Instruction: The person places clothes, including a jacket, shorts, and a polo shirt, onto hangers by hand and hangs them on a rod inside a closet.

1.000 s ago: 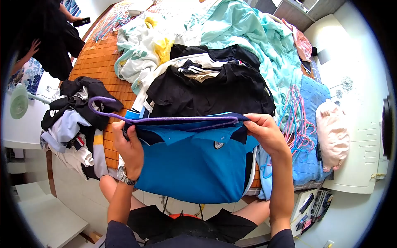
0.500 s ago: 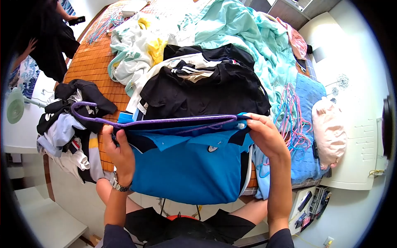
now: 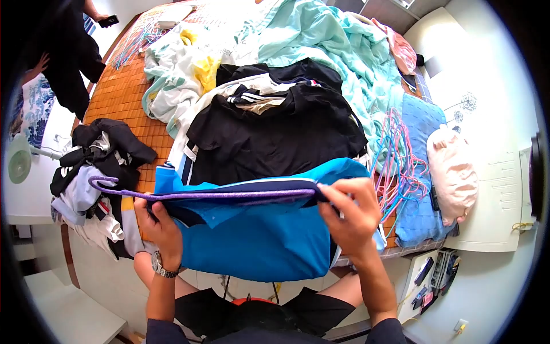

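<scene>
A blue polo shirt (image 3: 258, 246) with a dark navy collar hangs between my hands, its lower part toward my lap. Along its top edge runs a purple clothes hanger (image 3: 246, 195), the hook pointing left. My left hand (image 3: 163, 232), with a metal watch at the wrist, is closed on the hanger and the shirt's left side. My right hand (image 3: 352, 215) pinches the shirt's navy edge by the hanger's right end. Just beyond the shirt lies a black T-shirt (image 3: 275, 135) on a pile of clothes. Part of the hanger is hidden by cloth.
A heap of clothes (image 3: 97, 178) lies left on the brown bed mat (image 3: 123, 94). Pink and blue hangers (image 3: 401, 166) tangle at the right, near a pale pink pillow (image 3: 452, 175). A mint quilt (image 3: 321, 40) lies behind. A person (image 3: 66, 51) stands at the far left holding a phone.
My right hand has moved slightly down and left, from the shirt's corner to the hanger's right end. The shirt's far side now rises behind the hanger. The hanger has shifted down and left.
</scene>
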Available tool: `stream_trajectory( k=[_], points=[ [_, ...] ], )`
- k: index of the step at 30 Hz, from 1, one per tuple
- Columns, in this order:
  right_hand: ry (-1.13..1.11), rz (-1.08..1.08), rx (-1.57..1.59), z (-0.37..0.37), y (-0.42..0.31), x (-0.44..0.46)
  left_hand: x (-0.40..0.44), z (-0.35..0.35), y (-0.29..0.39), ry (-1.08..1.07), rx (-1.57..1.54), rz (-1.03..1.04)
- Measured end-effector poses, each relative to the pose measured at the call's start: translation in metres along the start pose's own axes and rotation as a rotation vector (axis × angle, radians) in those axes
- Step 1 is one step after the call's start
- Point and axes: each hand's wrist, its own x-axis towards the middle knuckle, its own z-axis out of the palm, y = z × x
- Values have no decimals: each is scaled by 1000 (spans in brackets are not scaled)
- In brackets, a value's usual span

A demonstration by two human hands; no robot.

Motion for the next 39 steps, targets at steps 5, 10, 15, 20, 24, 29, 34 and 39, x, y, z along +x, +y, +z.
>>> stream_trajectory(
  k=[5,10,15,20,24,29,34,39],
  points=[
    [41,-170,9,11,-15,-37,-13,-15,-3,46,55,-47],
    [47,-258,89,25,-34,-63,-13,-22,13,100,88,-173],
    [102,-251,120,31,-37,-71,-18,-30,4,175,30,-205],
    [130,-260,120,30,-35,-74,-16,-21,26,273,-220,-295],
    [97,-238,166,24,-32,-75,-15,-34,13,127,-172,-69],
    [155,-64,270,20,-32,-68,-13,-45,9,150,-107,155],
    [136,237,410,16,-32,-66,-14,-58,-3,156,-72,218],
    [82,398,543,8,-41,-60,-18,-62,-6,157,-59,215]
  ],
)
